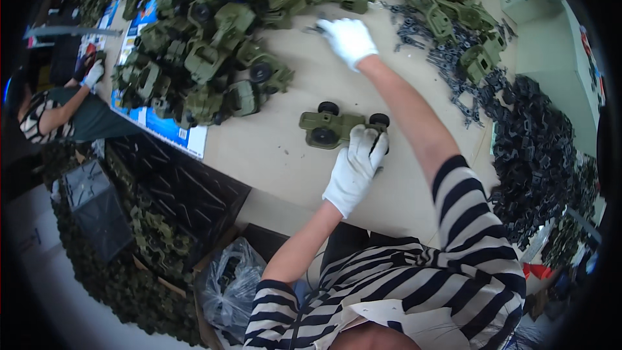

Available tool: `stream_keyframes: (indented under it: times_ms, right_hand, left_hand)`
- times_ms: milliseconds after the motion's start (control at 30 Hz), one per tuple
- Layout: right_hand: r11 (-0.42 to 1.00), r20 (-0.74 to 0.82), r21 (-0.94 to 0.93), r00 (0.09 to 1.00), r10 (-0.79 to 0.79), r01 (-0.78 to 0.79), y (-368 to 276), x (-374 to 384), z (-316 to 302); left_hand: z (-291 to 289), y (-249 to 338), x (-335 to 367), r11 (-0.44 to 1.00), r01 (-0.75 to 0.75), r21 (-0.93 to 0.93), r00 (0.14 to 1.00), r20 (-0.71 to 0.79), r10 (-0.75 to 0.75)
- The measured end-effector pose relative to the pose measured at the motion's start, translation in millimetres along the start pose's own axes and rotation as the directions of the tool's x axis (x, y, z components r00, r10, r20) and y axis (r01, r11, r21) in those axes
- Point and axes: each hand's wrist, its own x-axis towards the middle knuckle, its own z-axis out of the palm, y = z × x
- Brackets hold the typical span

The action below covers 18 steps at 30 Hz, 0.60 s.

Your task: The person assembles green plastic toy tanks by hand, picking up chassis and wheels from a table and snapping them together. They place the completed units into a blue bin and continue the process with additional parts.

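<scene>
A green toy vehicle chassis [338,121] with black wheels lies wheels-up on the pale table. My left hand [353,168], in a white glove, is closed on its right end, near a wheel. Farther off, my gloved right hand [348,40] is above the table, its fingers pinched at a small thin grey piece [312,30] whose kind I cannot make out. That hand is close to a heap of green toy vehicles [223,39].
Small dark grey parts [440,58] lie scattered at the far right, beside a pile of black plastic parts [538,149]. A black crate [175,181] and a clear plastic bag [233,279] are at the left front. At far left a co-worker [58,113] works with gloved hands.
</scene>
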Motion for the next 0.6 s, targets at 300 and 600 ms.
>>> stream_keyframes:
  times_ms: [300,600]
  right_hand:
    - [0.968,0.158,0.064,0.960,0.231,-0.243,-3,-124,-105]
    - [0.951,0.516,-0.019,0.812,0.273,-0.308,-91,-214,-134]
  left_hand:
    - [-174,-192,-13,0.616,0.759,0.211,0.534,-0.743,-0.403]
    - [-126,-153,-8,0.495,0.360,-0.791,0.688,-0.133,-0.713]
